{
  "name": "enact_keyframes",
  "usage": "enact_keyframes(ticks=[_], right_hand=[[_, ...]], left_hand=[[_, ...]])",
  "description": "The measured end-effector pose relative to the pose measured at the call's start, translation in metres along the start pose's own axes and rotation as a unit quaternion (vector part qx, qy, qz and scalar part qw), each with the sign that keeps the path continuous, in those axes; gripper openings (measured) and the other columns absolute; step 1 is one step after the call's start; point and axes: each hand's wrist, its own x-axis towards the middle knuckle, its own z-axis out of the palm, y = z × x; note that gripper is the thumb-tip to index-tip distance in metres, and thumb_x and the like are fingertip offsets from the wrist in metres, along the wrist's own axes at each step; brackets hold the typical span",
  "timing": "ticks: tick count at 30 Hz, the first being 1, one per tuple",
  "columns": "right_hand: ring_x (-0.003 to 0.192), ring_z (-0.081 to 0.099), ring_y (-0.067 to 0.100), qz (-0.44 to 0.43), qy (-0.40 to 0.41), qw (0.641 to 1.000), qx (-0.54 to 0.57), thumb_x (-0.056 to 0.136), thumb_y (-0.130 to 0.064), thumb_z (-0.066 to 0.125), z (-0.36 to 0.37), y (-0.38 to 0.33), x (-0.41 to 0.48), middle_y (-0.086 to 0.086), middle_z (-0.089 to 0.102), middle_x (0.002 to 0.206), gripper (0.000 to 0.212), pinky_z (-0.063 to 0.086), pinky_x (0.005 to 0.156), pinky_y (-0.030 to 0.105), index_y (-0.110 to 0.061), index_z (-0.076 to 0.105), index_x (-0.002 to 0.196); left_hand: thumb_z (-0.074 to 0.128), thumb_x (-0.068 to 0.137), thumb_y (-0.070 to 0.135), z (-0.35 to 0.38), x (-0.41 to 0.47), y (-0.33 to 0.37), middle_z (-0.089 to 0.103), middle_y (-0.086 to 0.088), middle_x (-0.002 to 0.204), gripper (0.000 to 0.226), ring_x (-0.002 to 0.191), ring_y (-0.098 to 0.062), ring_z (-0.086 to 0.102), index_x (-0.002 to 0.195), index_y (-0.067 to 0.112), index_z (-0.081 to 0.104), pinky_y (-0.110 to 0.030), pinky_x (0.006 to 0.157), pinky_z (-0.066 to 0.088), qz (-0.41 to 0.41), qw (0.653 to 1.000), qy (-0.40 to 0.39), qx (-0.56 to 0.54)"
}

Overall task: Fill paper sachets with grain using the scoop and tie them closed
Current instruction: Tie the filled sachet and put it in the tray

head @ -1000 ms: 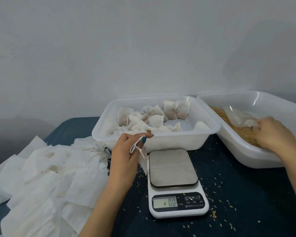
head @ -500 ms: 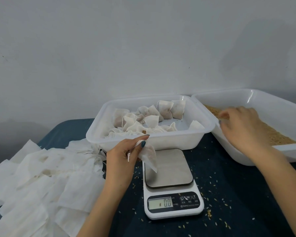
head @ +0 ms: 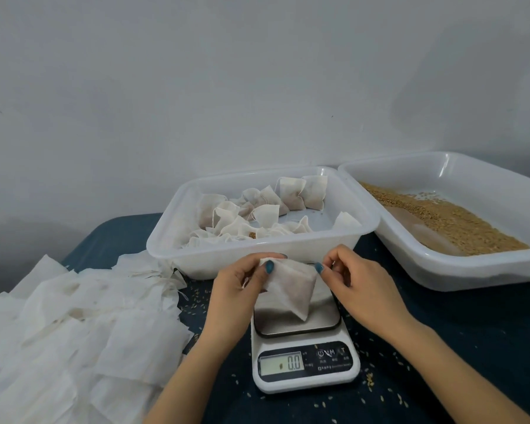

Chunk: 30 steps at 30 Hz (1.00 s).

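Note:
A white paper sachet [head: 291, 286] hangs above the plate of a small kitchen scale [head: 300, 341]. My left hand [head: 239, 292] pinches its top left corner and my right hand [head: 352, 286] pinches its top right corner. The scale's display reads 0.0. Brown grain [head: 447, 218] lies in the white tub [head: 459, 270] on the right, with a clear plastic scoop [head: 416, 228] half buried in it. A second white tub [head: 257, 255] behind my hands holds several filled, tied sachets [head: 288, 194].
A heap of flat, unfilled paper sachets [head: 74, 332] covers the dark blue table [head: 471, 347] on the left. Loose grains are scattered around the scale. A plain grey wall stands close behind the tubs.
My right hand left the grain tub and came across to the sachet. My left hand lifted the sachet over the scale; both hands now hold it by its top.

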Motion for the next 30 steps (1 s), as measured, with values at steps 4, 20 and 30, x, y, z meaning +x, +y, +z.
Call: enact_keyframes(ticks=[4, 20, 30], right_hand=[[0.068, 0.056, 0.001, 0.012, -0.008, 1.0, 0.003, 0.09, -0.049, 0.053, 0.002, 0.01, -0.001, -0.023, 0.059, 0.081, 0.015, 0.033, 0.051, 0.021, -0.037, 0.05, 0.081], [0.07, 0.053, 0.005, -0.027, 0.027, 0.999, -0.031, 0.088, -0.05, 0.048, 0.009, 0.01, -0.008, -0.01, 0.047, 0.056, 0.017, 0.029, 0.05, 0.02, -0.039, 0.044, 0.077], [0.068, 0.052, 0.004, -0.034, 0.053, 0.997, -0.048, 0.087, -0.045, 0.052, 0.006, 0.008, -0.01, -0.011, 0.044, 0.055, 0.012, 0.025, 0.05, 0.017, -0.039, 0.045, 0.078]], left_hand=[[0.056, 0.099, 0.016, 0.001, -0.003, -0.008, 0.069, 0.029, 0.102, 0.028, 0.099, 0.003, 0.062, 0.102, 0.041, 0.067, -0.016, 0.081, 0.048, 0.014, 0.988, 0.018, 0.15], [0.054, 0.091, 0.033, -0.013, -0.004, -0.009, 0.065, 0.026, 0.101, 0.014, 0.099, 0.001, 0.059, 0.097, 0.043, 0.062, -0.031, 0.08, 0.052, -0.013, 0.969, 0.108, 0.223], [0.057, 0.092, 0.034, -0.015, -0.003, -0.012, 0.066, 0.022, 0.099, 0.011, 0.095, -0.007, 0.063, 0.099, 0.039, 0.063, -0.04, 0.082, 0.054, -0.041, 0.963, 0.125, 0.235]])
